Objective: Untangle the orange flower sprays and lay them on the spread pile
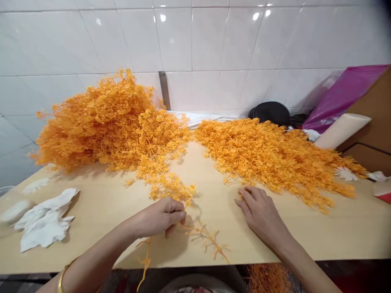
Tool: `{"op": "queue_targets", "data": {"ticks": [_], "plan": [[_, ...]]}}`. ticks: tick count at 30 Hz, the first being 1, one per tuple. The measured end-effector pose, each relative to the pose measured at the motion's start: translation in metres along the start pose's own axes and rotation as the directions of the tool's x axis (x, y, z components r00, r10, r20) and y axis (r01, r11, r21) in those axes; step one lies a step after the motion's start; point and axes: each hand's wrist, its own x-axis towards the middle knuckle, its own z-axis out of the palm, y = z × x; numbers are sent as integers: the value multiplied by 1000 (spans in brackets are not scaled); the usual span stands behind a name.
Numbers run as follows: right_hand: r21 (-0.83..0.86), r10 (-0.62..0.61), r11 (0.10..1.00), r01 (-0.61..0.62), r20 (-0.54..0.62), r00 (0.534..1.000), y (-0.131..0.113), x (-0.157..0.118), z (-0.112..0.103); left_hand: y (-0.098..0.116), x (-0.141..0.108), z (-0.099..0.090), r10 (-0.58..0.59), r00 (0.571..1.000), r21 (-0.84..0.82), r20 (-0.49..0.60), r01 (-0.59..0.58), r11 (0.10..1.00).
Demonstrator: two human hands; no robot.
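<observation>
My left hand (169, 217) is closed in a pinch on a sprig of orange artificial flowers (172, 187). Its flowered end lies toward the wall, while bare orange stems (214, 240) stick out below and beside the hand. My right hand (259, 211) lies on the table by the near edge of a spread of orange sprigs (262, 154), its thumb and forefinger slightly apart with nothing visible between them. To the left rises a taller, tangled heap of orange sprigs (100, 122).
Crumpled white cloth (45, 219) and a white rounded object (16, 211) lie at the left of the wooden table (106, 211). Against the tiled wall are a black case (270, 113) and a purple plastic sheet (342, 97). A cream roll (342, 130) leans at right. More orange sprigs (269, 278) show below the table edge.
</observation>
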Motion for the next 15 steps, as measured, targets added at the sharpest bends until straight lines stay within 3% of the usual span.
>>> {"op": "queue_targets", "data": {"ticks": [6, 11, 15], "plan": [[70, -53, 995, 66, -177, 983, 8, 1, 7, -15, -20, -3, -158, 987, 204, 34, 148, 968], [144, 82, 987, -63, -127, 988, 11, 8, 6, -18, -23, 0, -20, 998, 359, -61, 41, 932], [274, 176, 950, -149, -75, 982, 15, 13, -10, -21, -25, 2, 32, 984, 377, -173, 36, 925]]}}
